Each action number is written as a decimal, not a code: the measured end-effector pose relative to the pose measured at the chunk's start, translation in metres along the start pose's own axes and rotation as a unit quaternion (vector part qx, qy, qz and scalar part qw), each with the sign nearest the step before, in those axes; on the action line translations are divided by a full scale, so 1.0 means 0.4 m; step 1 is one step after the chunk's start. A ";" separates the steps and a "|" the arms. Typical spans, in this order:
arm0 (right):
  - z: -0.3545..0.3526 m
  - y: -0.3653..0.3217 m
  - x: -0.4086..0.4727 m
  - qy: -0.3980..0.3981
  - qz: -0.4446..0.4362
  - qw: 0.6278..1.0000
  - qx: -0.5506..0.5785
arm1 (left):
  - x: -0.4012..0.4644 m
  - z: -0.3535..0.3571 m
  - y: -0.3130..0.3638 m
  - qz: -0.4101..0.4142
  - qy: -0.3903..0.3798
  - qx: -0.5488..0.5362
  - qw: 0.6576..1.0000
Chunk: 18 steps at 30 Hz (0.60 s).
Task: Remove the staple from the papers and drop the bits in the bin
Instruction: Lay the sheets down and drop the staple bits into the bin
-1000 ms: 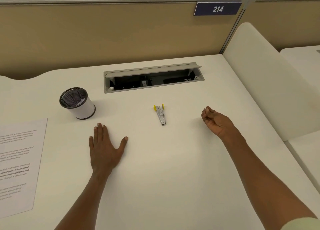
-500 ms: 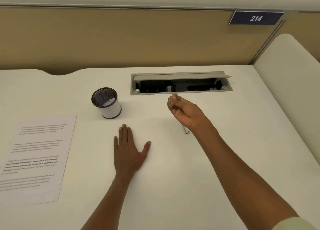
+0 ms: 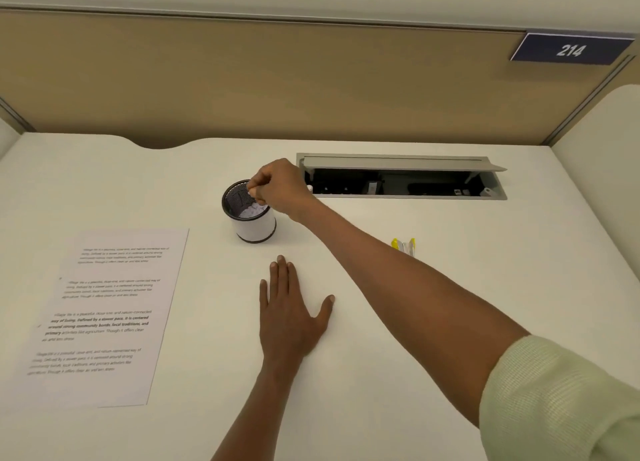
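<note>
A small round bin (image 3: 254, 226) with a black mesh inside and a white wall stands on the white desk. My right hand (image 3: 278, 186) hovers over its rim with the fingertips pinched together; whatever they pinch is too small to see. My left hand (image 3: 291, 313) lies flat on the desk, palm down, fingers spread, in front of the bin. The printed papers (image 3: 104, 316) lie flat at the left. A metal staple remover with yellow tips (image 3: 403, 245) lies to the right, partly hidden behind my right forearm.
An open grey cable tray (image 3: 401, 176) is sunk into the desk behind the bin. A tan partition with a sign reading 214 (image 3: 569, 50) runs along the back. A white divider (image 3: 602, 124) rises at the right.
My right hand has moved left from beside the staple remover to over the bin, fingers still pinched. My view has shifted left. My left hand has stayed flat on the desk.
</note>
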State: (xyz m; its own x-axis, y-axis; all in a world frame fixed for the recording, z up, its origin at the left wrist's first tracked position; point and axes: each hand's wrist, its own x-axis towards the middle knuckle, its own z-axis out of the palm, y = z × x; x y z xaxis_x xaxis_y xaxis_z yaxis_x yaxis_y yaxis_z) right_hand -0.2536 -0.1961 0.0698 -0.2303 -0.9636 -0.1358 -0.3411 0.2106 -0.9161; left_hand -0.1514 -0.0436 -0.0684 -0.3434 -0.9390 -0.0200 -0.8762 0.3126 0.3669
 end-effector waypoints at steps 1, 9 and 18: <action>0.010 -0.007 0.007 -0.006 -0.032 0.996 -0.083 | 0.000 0.000 0.001 0.001 0.002 -0.002 1.000; 0.024 -0.041 0.031 -0.063 -0.126 0.928 -0.346 | 0.001 0.000 0.004 0.000 0.006 -0.014 1.000; 0.022 -0.041 0.023 -0.068 -0.169 0.903 -0.389 | -0.001 -0.003 0.005 0.001 0.000 -0.012 1.000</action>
State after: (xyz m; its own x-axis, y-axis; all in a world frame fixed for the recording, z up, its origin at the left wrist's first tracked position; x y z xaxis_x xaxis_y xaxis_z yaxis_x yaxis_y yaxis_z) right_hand -0.2421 -0.2100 0.0804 0.1027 -0.9947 0.0072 -0.9201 -0.0977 -0.3793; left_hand -0.1525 -0.0426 -0.0666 -0.3444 -0.9386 -0.0197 -0.8678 0.3102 0.3882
